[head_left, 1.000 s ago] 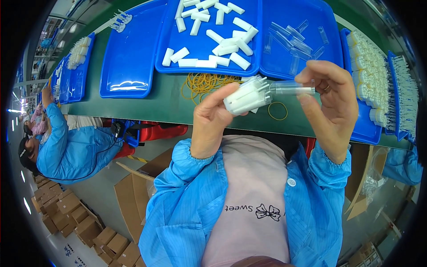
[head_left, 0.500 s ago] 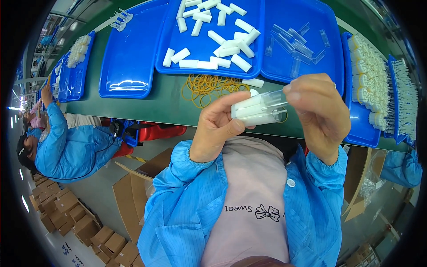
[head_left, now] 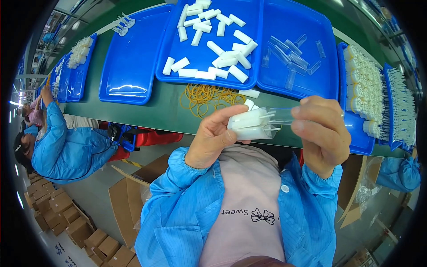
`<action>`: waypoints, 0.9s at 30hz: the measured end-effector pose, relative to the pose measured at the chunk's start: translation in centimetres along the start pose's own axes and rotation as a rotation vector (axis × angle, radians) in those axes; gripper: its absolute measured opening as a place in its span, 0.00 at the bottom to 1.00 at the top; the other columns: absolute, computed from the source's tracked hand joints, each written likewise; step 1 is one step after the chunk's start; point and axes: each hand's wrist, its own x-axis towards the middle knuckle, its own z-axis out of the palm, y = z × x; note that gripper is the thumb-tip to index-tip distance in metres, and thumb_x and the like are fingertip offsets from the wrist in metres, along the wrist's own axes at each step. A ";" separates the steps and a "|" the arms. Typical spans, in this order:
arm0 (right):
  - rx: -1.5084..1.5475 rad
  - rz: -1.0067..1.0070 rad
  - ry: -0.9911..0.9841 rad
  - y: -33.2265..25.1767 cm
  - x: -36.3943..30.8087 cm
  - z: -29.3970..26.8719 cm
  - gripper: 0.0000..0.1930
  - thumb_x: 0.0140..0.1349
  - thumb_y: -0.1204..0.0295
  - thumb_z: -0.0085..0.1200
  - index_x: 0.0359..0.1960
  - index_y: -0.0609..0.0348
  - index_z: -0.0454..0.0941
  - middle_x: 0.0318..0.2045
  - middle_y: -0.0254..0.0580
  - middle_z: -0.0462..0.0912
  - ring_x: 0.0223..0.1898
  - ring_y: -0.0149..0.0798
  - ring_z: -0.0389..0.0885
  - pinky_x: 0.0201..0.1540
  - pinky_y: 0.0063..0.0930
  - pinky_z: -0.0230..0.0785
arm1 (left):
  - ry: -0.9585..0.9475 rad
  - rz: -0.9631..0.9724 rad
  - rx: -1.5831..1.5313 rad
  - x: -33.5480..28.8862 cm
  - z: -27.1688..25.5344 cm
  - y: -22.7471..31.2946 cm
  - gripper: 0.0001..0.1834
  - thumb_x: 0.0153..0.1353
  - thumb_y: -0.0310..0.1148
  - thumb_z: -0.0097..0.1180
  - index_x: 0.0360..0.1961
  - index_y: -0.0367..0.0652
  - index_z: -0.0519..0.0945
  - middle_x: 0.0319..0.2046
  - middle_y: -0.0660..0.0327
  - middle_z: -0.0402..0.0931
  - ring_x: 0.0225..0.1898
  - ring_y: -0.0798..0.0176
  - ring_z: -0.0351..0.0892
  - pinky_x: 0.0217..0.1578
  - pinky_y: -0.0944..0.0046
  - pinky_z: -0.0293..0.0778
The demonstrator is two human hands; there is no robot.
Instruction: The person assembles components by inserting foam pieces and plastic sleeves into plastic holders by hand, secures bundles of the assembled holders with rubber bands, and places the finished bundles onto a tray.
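In front of my chest my left hand (head_left: 209,141) holds a bundle of white blocks (head_left: 247,119), fingers and thumb closed round its left end. Thin white stems stick out at the bundle's right end, where clear plastic is also visible. My right hand (head_left: 324,135) pinches the outer end of a clear plastic sleeve (head_left: 282,115) between thumb and fingers. The sleeve's other end meets the upper right of the bundle; how far it overlaps I cannot tell. Just behind the bundle, a heap of yellow rubber bands (head_left: 208,99) lies on the green table (head_left: 171,116).
Loose white blocks lie in the middle blue tray (head_left: 175,49), clear sleeves in the blue tray (head_left: 318,82) to its right. Banded white bundles (head_left: 360,84) with stems fill the far-right tray. At left are another blue tray (head_left: 129,58) and a seated person in blue (head_left: 73,149).
My right hand has shifted slightly right and lower, and more of the clear sleeve stands out beyond the bundle. The left hand keeps its hold. The whole view has shifted a little.
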 end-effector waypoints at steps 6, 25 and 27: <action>0.056 0.011 -0.069 -0.2 -0.3 0.7 0.15 0.40 0.77 0.59 0.35 0.56 0.83 0.36 0.43 0.80 0.33 0.41 0.77 0.36 0.30 0.73 | 0.008 0.031 0.034 0.0 0.4 -0.2 0.29 0.57 0.33 0.61 0.59 0.36 0.67 0.51 0.53 0.72 0.49 0.61 0.75 0.45 0.63 0.76; 0.153 -0.037 -0.030 -0.4 -2.5 1.4 0.07 0.55 0.76 0.56 0.36 0.60 0.80 0.38 0.49 0.80 0.38 0.43 0.78 0.43 0.37 0.75 | 0.093 -0.081 0.220 -0.1 2.3 0.7 0.20 0.49 0.18 0.53 0.47 0.32 0.77 0.48 0.49 0.74 0.48 0.60 0.75 0.50 0.62 0.70; 0.210 0.162 0.057 -1.2 -2.9 1.7 0.10 0.55 0.73 0.59 0.38 0.62 0.79 0.38 0.49 0.80 0.37 0.42 0.78 0.43 0.34 0.74 | 0.090 -0.021 0.183 0.1 2.3 0.5 0.21 0.48 0.17 0.53 0.47 0.32 0.77 0.47 0.50 0.75 0.48 0.61 0.75 0.49 0.62 0.71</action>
